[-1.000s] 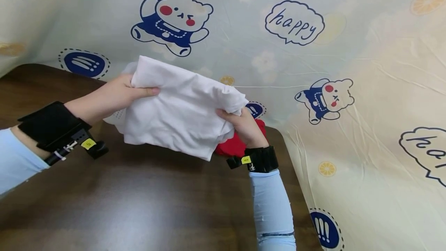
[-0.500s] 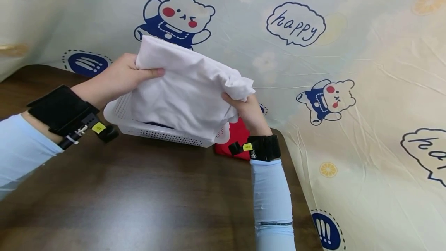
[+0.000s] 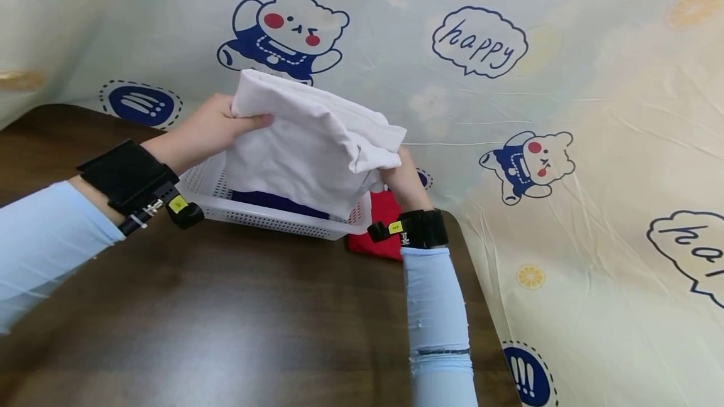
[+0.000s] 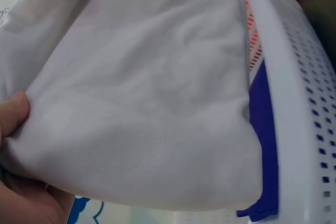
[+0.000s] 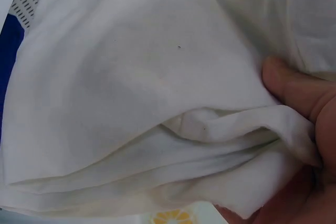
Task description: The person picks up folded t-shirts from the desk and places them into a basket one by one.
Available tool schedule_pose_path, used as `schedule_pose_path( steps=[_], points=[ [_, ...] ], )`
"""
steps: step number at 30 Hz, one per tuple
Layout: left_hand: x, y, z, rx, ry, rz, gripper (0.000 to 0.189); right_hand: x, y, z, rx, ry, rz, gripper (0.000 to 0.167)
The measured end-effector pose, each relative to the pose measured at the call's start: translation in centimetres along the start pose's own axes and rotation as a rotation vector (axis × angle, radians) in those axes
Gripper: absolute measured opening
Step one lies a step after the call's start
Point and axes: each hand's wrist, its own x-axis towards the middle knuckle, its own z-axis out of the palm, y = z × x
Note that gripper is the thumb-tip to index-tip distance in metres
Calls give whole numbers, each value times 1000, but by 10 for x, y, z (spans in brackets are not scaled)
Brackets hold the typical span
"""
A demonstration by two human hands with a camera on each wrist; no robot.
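Observation:
A folded white cloth (image 3: 300, 149) hangs tilted between my two hands, over a white perforated plastic basket (image 3: 266, 217). My left hand (image 3: 217, 123) pinches its left edge, thumb on the near face. At the other end my right hand (image 3: 408, 182) grips the bunched layers; the head view hides most of its fingers, but the right wrist view shows the thumb (image 5: 296, 87) pressing the fabric. Inside the basket lies a dark blue cloth (image 3: 278, 203), partly covered from view by the white one.
A red cloth (image 3: 386, 207) lies on the brown wooden table (image 3: 243, 313), against the basket's right end. Behind the table hangs a pale printed sheet (image 3: 373, 36), which also runs down along its right side.
Both hands first lifted the white cloth, uncovering the basket's front. Since then the left hand has shifted right and slightly down, and more of the blue cloth shows.

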Motion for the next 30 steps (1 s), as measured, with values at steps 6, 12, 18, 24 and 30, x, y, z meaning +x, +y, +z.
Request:
schedule_pose_path(
  steps=[6, 12, 18, 24, 30],
  points=[
    [-2, -10, 7, 16, -21, 6, 66, 4, 14, 0, 5, -25, 4, 3],
    [-2, -26, 14, 39, -43, -1, 64, 3, 32, 3, 38, -52, 75, 7],
    [-1, -41, 15, 54, -48, -21, 63, -1, 40, 12, 26, -73, 143, 24],
    [-5, -50, 16, 50, -65, -42, 65, 0, 50, 18, 37, -105, 183, 31],
    [-5, -56, 18, 31, -82, -55, 68, -3, 57, 23, 52, -112, 202, 29]
  ],
)
